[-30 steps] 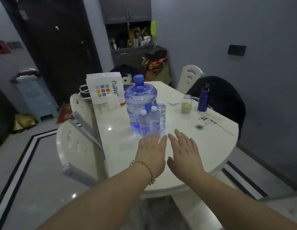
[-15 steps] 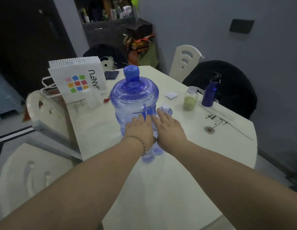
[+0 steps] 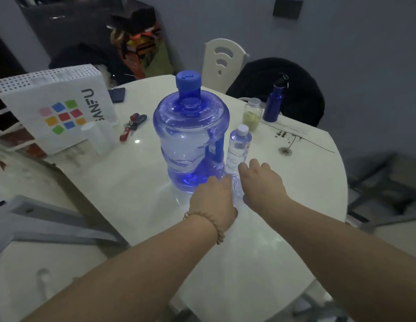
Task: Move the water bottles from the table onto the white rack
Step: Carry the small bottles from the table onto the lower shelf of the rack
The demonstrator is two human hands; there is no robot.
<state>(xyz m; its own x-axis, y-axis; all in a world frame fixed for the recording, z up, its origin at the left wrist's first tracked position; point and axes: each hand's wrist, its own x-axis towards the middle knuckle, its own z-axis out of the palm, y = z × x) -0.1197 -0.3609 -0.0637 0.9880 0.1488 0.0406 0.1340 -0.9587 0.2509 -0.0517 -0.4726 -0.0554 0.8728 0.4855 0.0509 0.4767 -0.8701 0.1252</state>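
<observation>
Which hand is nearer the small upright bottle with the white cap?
Right. The right hand reaches just beside the small upright bottle at its base; the left hand sits lower and further left, before the large blue jug.

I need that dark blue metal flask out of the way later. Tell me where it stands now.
In the head view the dark blue metal flask stands upright at the table's far right edge, just right of the jar of green powder.

White bag (image 3: 56, 112) — partly hidden letters "U=NVS", sideways, table print (image 3: 293, 131) text unreadable
</observation>
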